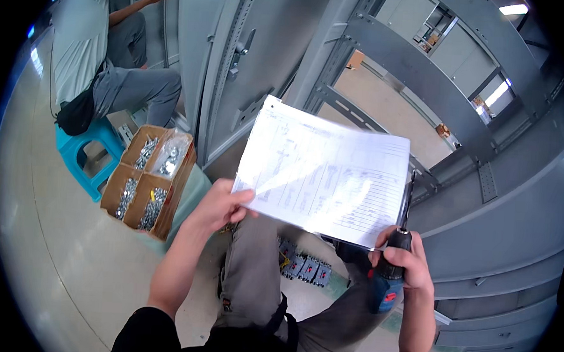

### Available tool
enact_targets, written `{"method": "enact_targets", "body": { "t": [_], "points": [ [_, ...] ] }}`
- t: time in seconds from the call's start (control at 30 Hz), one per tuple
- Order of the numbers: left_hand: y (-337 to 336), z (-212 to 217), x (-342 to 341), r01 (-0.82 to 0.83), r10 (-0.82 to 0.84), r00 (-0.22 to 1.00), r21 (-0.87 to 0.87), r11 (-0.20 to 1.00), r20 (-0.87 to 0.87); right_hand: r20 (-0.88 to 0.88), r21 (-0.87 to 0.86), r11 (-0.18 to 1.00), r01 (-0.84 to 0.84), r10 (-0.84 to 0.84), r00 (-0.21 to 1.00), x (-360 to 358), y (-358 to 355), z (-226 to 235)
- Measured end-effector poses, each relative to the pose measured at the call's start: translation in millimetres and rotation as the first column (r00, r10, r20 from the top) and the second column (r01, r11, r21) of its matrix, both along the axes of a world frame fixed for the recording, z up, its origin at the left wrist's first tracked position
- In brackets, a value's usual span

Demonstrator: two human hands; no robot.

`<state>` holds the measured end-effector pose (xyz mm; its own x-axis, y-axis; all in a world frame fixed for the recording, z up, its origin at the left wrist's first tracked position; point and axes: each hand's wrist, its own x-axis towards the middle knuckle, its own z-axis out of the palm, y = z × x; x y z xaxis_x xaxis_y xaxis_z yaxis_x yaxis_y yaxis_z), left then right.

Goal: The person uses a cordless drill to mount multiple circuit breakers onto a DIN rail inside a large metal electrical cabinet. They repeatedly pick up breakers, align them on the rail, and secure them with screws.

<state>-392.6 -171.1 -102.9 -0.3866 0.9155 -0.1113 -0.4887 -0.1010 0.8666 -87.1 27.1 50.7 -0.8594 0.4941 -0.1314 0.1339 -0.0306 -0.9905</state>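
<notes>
A printed sheet (323, 172), glossy as if in a clear plastic sleeve, is held up in front of me above my knees. My left hand (220, 204) pinches its lower left corner between thumb and fingers. Around a blue and black cordless drill (388, 280) my right hand (408, 256) is closed, at the sheet's lower right corner. The drill's long dark bit (409, 198) points up along the sheet's right edge. Some fingers of my right hand are hidden, so I cannot tell how firmly they also grip the sheet.
A divided cardboard box (135, 181) of bolts and screws stands at my left. Several grey circuit breakers (306, 268) lie on the floor between my legs. A grey metal cabinet frame (422, 62) rises ahead. Beyond the box, a co-worker (109, 58) sits on a turquoise stool (94, 160).
</notes>
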Motion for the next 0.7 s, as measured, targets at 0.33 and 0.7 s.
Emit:
{"method": "enact_targets", "body": {
  "t": [0.33, 0.7],
  "points": [
    [68.7, -20.3, 22.9, -0.693, 0.606, 0.325, 0.253, 0.675, -0.726, -0.266, -0.176, 0.896, 0.408, -0.442, 0.857, -42.9, 61.3, -40.8],
    [308.7, -113.7, -52.0, -0.759, 0.422, -0.090, 0.337, 0.557, -0.902, -0.230, -0.552, 0.752, 0.359, -0.552, 0.802, 49.4, 73.3, -83.8]
  ]
}}
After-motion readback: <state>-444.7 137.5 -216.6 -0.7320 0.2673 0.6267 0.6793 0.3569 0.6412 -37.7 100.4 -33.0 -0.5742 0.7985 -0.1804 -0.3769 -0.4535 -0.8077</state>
